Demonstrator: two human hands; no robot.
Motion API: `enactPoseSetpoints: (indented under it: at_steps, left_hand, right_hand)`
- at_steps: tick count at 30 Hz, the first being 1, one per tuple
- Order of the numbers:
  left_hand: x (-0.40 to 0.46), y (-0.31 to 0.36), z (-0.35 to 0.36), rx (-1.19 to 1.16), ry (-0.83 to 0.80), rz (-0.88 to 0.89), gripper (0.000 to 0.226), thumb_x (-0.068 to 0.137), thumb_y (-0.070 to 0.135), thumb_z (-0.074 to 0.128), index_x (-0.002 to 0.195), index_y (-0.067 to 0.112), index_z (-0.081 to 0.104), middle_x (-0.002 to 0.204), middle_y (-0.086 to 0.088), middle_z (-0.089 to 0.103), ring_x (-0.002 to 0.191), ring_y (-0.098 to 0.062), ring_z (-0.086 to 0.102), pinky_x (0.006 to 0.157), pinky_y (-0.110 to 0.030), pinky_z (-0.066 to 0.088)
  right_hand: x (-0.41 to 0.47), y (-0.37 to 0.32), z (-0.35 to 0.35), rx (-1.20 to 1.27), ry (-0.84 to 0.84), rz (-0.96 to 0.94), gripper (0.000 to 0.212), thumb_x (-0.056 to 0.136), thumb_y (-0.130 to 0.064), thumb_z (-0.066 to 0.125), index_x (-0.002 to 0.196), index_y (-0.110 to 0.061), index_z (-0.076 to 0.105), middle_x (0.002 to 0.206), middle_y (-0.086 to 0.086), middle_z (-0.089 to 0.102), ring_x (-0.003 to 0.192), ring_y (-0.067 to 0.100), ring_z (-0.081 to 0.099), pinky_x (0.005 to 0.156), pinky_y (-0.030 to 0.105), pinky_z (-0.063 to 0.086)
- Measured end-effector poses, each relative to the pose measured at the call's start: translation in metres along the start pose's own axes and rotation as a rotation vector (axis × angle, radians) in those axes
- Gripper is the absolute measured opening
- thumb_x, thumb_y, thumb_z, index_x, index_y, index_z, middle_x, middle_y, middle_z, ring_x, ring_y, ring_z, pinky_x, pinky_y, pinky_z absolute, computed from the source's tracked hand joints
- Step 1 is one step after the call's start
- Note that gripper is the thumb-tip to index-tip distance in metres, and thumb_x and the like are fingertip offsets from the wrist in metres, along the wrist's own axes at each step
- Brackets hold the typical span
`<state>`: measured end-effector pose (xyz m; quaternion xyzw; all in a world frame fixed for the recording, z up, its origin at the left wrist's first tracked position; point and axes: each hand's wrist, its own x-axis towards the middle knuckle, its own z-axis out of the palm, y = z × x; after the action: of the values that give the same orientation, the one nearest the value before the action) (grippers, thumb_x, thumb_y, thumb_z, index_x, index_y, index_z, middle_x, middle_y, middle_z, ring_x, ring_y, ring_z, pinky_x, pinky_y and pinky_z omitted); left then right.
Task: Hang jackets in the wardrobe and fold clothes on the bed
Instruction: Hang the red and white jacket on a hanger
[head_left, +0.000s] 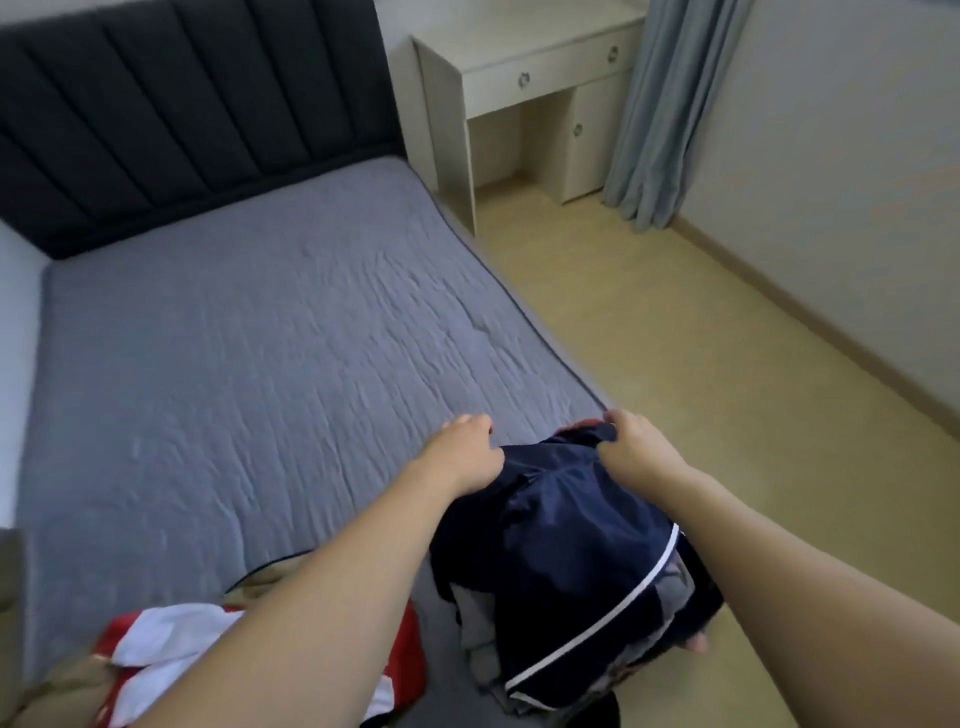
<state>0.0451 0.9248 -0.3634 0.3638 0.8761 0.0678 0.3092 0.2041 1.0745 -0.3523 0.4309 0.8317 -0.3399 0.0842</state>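
Nearest, two bare forearms, cut off by the bottom and right edges. Left hand (467, 447) with fingers curled over the upper left edge of a navy jacket (561, 551); fingertips turned under and out of sight, so grip on the cloth likely but not fully shown. Right hand (636, 441) with fingers bunched and pinching the jacket's upper right edge, cloth gathered into a small ridge beneath the knuckles.

Jacket: smooth, slightly shiny, thin fabric, dark blue, crossed by a narrow white piping stripe; heaped at the near right corner of the bed (249, 332), its lower part spilling past the mattress edge. Grey lining or a second grey garment showing at its near left side; hard to tell which. Small pinkish shape just below the jacket's near edge, unclear.

At near left, partly hidden under the left forearm, a red and white garment (156, 654), cut off by the bottom edge, lying on tan cloth (47, 691), also cut off.

Bed cover grey, quilted, finely wrinkled. Headboard (171, 98) dark, padded, in vertical channels. Far right, a cream desk (524, 78) with drawers and round knobs, top cut off. Pale blue curtain (670, 104) in soft folds beside it. Floor (701, 338) light tan, smooth.
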Motion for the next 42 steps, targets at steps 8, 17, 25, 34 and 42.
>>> enactPoseSetpoints:
  at_steps: [8, 17, 25, 34, 42]
  left_hand:
    - [-0.021, -0.082, -0.022, 0.039, 0.097, -0.257, 0.041, 0.097, 0.029, 0.044, 0.134, 0.013, 0.046, 0.142, -0.01, 0.046, 0.13, -0.031, 0.042, 0.105, -0.039, 0.037]
    - [-0.133, -0.321, 0.055, -0.132, 0.089, -0.668, 0.037, 0.09, 0.026, 0.047, 0.126, 0.017, 0.051, 0.132, -0.012, 0.054, 0.12, -0.033, 0.051, 0.097, -0.038, 0.044]
    - [-0.09, -0.462, 0.297, -0.138, -0.14, -0.621, 0.08, 0.083, 0.035, 0.058, 0.152, 0.023, 0.02, 0.155, -0.004, 0.029, 0.14, -0.03, 0.029, 0.117, -0.043, 0.022]
    - [-0.095, -0.457, 0.333, -0.311, 0.198, -0.425, 0.032, 0.098, 0.037, 0.046, 0.073, 0.017, 0.05, 0.083, -0.001, 0.057, 0.086, -0.026, 0.054, 0.078, -0.039, 0.044]
    - [-0.278, -0.397, 0.074, -1.065, 0.919, -0.539, 0.028, 0.102, 0.03, 0.048, 0.075, 0.023, 0.054, 0.076, 0.003, 0.054, 0.069, -0.005, 0.045, 0.065, -0.02, 0.037]
  right_hand:
    - [0.041, -0.091, 0.045, -0.061, -0.235, -0.232, 0.058, 0.093, -0.012, 0.043, 0.149, -0.011, 0.031, 0.155, 0.01, 0.028, 0.133, 0.03, 0.041, 0.104, 0.037, 0.037]
    - [0.007, -0.19, 0.245, -0.19, -0.511, -0.413, 0.058, 0.092, -0.009, 0.044, 0.149, -0.009, 0.032, 0.152, 0.012, 0.033, 0.133, 0.027, 0.041, 0.103, 0.031, 0.035]
    - [0.041, -0.105, 0.527, -0.457, -0.688, -0.263, 0.084, 0.086, -0.015, 0.054, 0.154, -0.015, 0.006, 0.155, 0.01, 0.026, 0.139, 0.032, 0.031, 0.111, 0.035, 0.03]
    - [0.029, -0.057, 0.573, -0.663, -0.57, -0.26, 0.027, 0.091, -0.028, 0.044, 0.116, -0.029, 0.056, 0.118, 0.003, 0.062, 0.107, 0.028, 0.059, 0.09, 0.035, 0.044]
    - [-0.126, -0.222, 0.422, 0.045, -0.798, 0.021, 0.018, 0.09, -0.022, 0.057, 0.105, -0.017, 0.05, 0.097, 0.009, 0.054, 0.084, 0.025, 0.053, 0.067, 0.032, 0.046]
